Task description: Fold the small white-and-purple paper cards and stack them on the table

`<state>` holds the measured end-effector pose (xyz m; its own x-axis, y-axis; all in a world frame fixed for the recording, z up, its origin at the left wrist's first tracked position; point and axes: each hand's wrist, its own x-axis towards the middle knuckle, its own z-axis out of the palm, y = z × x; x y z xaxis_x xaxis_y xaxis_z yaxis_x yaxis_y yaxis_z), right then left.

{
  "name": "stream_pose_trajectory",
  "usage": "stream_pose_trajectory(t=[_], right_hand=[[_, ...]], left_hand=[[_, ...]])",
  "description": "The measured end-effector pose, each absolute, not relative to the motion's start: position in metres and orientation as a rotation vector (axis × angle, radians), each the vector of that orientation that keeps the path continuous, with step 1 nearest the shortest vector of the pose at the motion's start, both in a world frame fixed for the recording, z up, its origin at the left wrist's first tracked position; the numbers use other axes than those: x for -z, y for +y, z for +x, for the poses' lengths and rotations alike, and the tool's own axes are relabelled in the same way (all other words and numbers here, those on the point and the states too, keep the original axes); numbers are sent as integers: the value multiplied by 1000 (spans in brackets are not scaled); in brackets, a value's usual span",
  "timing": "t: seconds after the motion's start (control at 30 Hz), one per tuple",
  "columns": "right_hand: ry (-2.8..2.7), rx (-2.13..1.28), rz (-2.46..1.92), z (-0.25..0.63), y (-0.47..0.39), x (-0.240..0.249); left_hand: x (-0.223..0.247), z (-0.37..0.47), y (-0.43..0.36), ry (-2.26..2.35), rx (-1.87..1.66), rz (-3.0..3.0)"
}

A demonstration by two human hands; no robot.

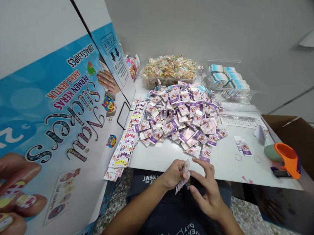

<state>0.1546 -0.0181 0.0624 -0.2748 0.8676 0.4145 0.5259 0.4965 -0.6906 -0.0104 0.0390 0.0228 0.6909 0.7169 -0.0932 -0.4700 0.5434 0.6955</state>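
My left hand [174, 174] grips a small whitish printed card box [183, 180], held tilted above my lap just off the table's front edge. Thumb and fingers close round it, hiding part of its surface. To its right, my right hand [207, 189] has its fingers spread, the tips close to the box; whether they touch it I cannot tell. Beyond both hands lies a large heap of small purple-and-white card boxes [183, 110] on the white table [155, 158].
Strips of nail stickers [125, 150] lie along the left edge beside a big printed carton [77, 93]. Behind the heap stand a tub of wrapped candies [169, 67] and a clear tray of blue-and-white cards [230, 77]. An orange tape dispenser [288, 154] sits at right.
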Motion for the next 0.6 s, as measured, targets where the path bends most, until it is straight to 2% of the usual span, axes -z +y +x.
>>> stream_pose_trajectory(t=[0.17, 0.43, 0.5, 0.6], right_hand=[[-2034, -693, -1208, 157, -11, -80], [-2057, -938, -1201, 145, -1, -77], [-2063, -896, -1227, 146, 2, -74], [-2149, -662, -1274, 150, 6, -64]], left_hand=[[-31, -3, 30, 434, -672, 709], [-29, -6, 29, 482, -592, 672], [-33, -9, 28, 585, -660, 805], [-40, -11, 28, 794, -786, 1052]])
